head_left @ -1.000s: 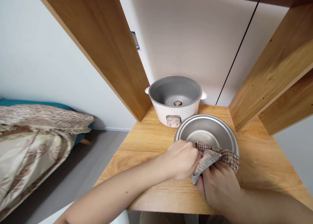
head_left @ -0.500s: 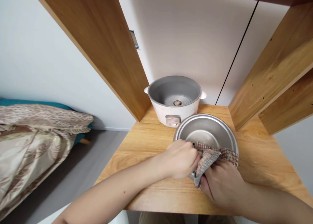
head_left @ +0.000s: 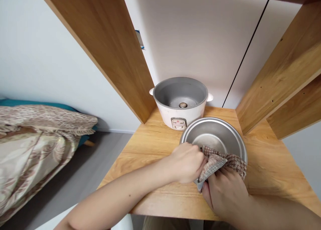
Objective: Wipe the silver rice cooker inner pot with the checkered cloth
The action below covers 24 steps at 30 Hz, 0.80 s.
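Cloth [head_left: 237, 161] in a brown-and-pale check, edged with grey, is bunched over the near right part of a wide metal pot's rim, partly inside it. The metal pot [head_left: 209, 131] rests on the wooden worktop [head_left: 147, 146], its mouth facing up. The person's left hand [head_left: 188, 163] is closed in a fist at the near left of the rim, gripping one end of the cloth. The right hand [head_left: 228, 191] is curled round the cloth just beside it, the fingers tucked beneath the fabric; the fingertips are hidden, so how tightly they press cannot be told.

Behind the metal pot and to its left stands a white cooker [head_left: 164, 113] with a grey interior, a round metal disc [head_left: 183, 105] at the centre of its floor and a small front panel [head_left: 178, 123]. Whether cooker and pot touch is unclear. Wooden posts flank the worktop.
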Each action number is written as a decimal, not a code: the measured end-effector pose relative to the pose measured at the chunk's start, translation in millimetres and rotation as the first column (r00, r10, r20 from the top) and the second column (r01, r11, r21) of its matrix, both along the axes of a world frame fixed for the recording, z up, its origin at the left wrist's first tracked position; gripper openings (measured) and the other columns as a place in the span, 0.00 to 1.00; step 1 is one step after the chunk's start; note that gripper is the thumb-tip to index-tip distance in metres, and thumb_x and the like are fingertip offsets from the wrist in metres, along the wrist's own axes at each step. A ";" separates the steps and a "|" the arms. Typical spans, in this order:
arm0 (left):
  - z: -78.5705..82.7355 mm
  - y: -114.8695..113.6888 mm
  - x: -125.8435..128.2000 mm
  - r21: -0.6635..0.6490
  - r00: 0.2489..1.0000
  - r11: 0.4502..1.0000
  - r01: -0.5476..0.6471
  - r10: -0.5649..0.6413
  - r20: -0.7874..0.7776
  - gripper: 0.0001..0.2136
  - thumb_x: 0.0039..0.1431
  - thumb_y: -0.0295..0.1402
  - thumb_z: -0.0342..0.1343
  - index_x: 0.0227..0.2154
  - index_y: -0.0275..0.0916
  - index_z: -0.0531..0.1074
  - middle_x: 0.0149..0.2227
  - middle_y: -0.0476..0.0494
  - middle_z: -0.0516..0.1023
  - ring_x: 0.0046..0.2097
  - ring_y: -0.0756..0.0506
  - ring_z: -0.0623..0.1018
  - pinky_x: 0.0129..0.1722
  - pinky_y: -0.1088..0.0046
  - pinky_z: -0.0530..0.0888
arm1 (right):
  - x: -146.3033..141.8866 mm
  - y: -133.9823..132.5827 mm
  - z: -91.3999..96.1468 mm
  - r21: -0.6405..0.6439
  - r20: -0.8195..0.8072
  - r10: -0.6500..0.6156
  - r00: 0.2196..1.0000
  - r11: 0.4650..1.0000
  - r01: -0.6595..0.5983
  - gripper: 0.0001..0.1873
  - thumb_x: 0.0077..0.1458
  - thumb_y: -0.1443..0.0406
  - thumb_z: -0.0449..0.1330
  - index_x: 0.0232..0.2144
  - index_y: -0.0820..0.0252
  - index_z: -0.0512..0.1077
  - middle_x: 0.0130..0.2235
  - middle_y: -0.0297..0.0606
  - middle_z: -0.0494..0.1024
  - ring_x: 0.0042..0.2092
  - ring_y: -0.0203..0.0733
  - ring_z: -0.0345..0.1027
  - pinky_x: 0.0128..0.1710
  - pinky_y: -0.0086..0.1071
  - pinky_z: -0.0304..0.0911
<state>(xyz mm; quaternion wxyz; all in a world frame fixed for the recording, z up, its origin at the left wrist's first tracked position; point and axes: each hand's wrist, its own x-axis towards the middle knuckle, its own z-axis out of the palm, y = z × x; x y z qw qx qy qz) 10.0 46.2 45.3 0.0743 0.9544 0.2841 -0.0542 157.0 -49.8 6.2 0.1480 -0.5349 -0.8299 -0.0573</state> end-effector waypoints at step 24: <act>0.3 -8.7 4.0 -0.074 0.998 0.997 -0.019 0.023 0.051 0.15 0.63 0.39 0.45 0.27 0.40 0.73 0.29 0.43 0.79 0.30 0.42 0.79 0.27 0.70 0.67 | 4.0 0.2 -5.7 -0.049 -0.024 0.006 1.000 0.999 -0.007 0.07 0.53 0.63 0.55 0.28 0.59 0.71 0.26 0.39 0.77 0.27 0.44 0.69 0.28 0.35 0.53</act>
